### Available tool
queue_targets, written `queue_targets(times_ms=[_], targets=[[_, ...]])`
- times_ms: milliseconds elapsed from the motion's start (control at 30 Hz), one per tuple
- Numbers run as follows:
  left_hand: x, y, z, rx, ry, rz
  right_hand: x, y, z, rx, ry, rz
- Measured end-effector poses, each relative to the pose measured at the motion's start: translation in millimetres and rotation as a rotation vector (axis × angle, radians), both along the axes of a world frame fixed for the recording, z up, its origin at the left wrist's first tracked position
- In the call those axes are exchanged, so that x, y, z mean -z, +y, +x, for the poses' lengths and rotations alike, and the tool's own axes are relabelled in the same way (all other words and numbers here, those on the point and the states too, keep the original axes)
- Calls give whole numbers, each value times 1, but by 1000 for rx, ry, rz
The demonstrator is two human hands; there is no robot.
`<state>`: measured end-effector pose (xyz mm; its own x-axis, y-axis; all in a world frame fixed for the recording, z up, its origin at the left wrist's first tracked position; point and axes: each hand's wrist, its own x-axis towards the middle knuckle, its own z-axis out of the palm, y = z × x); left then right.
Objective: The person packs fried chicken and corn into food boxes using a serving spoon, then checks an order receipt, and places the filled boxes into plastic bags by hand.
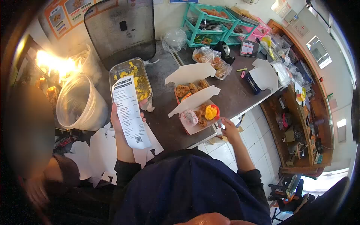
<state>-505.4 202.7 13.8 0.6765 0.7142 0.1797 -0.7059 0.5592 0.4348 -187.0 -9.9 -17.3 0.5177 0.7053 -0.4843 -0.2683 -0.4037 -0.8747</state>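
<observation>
Plainly, the left hand point(116, 122) grips the receipt point(130, 110), well apart from the right hand point(230, 130), its hold unclear, beside the open food box point(195, 129) at the bench's point(240, 101) near edge.

A long, dark brown, flat-topped counter point(238, 92) bears two open white cardboard boxes point(194, 101) of fried chicken, one just beyond the other, and near them a clear rectangular plastic tray point(120, 69) of yellow scraps. Further along stand a tiered teal plastic rack point(202, 17), clear plastic food bags point(213, 60) and a dark-blue-and-white carton point(252, 83).
</observation>
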Motion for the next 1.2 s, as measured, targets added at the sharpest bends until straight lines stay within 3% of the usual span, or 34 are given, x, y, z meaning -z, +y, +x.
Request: queue_targets(times_ms=[167,200,333,533,633,667,700,767,833,900,967,1067,1133,1200], targets=[[2,-3,9,63,-22,-31,93,-8,10,-5,-770,77],[2,-3,10,66,-22,-34,79,-6,1,-25,-777,-37],[-1,-7,14,15,44,-44,66,-7,-14,-229,-1344,-150],[4,-2,11,37,7,-27,69,-9,-15,-204,-1436,-15],[3,-2,11,27,9,-64,65,-6,-10,-122,-1207,7],[2,-3,10,6,27,-63,69,-6,-4,-43,-919,22],[2,-3,10,-17,45,-61,69,-5,6,-35,-885,40],[0,-2,8,-45,41,-69,88,-6,46,47,-451,54],[-2,-2,4,-76,-3,-86,49,-1,54,195,144,245],[-6,0,-1,-59,-46,-89,-1,16,53,198,202,309],[-7,4,-9,-66,-66,-50,-20,41,66,-162,296,525],[-10,5,-19,-85,-120,15,-64,121,22,-264,-67,336],[-13,3,-26,-122,-125,32,-84,187,-14,-710,-471,421],[-16,-2,-33,-177,-119,17,-51,256,-42,-878,-848,430]])
